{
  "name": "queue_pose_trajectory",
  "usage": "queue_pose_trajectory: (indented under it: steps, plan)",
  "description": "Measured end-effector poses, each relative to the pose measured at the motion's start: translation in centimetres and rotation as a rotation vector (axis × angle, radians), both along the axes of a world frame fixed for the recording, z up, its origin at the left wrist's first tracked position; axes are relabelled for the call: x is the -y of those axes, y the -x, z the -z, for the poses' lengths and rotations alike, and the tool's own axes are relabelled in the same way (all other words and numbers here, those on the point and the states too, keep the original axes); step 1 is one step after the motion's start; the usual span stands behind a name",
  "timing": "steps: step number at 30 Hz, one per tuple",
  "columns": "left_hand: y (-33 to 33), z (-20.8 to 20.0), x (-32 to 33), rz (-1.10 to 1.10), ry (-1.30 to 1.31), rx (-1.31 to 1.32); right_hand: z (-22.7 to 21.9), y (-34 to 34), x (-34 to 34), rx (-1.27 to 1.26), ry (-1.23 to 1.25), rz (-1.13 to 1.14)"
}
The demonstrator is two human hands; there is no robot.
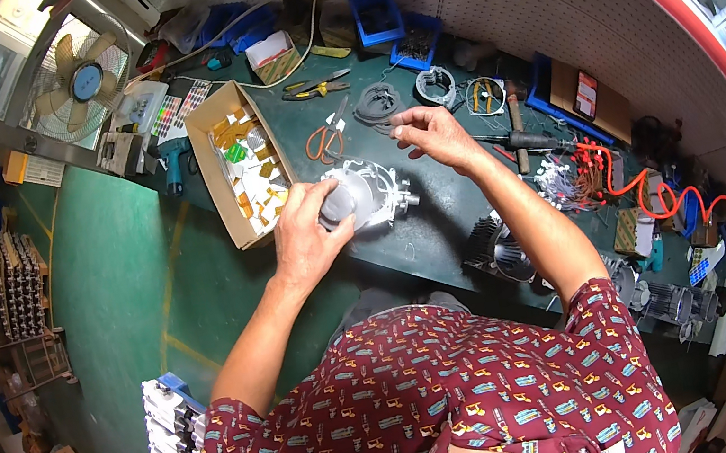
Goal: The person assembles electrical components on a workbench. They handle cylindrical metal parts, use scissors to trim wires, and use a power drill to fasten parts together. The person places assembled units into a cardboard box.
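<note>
My left hand (pixel 302 237) is curled round a translucent grey, cup-like round part (pixel 340 205) near the bench's front edge. Against that part are clear and whitish plastic pieces (pixel 386 192) with thin white strands; how they join I cannot tell. My right hand (pixel 434 136) is raised over the bench with thumb and fingertips pinched together. Whatever is between them is too small to make out. Just beyond those fingertips lies a stack of grey rings (pixel 378 104). Orange-handled scissors (pixel 325 141) rest between the rings and a cardboard box (pixel 201 148).
The box contains amber and white pieces. Pliers (pixel 319 90) and blue bins (pixel 376 15) are farther back. To the right are a hammer (pixel 517 124), a wire bundle (pixel 580 176), finned metal housings (pixel 502 251) and a coiled orange hose (pixel 666 200). A fan (pixel 84 81) stands at far left.
</note>
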State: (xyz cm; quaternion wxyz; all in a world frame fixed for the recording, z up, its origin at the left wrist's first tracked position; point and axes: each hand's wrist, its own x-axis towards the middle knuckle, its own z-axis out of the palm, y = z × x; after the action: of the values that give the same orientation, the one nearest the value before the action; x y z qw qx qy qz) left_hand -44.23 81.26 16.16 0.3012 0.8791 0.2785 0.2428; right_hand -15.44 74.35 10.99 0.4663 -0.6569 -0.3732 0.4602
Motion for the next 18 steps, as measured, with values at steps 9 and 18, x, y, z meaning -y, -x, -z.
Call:
queue_pose_trajectory:
  steps: [9, 18]
  plan:
    - [-3.3, 5.3, -0.1, 0.006, -0.008, -0.128, 3.5, 0.0, -2.0, 0.044, -0.181, -0.249]
    - [-4.5, 8.3, -1.3, 0.051, -0.049, -0.272, 4.8, 0.4, -5.1, 0.365, -0.176, -0.462]
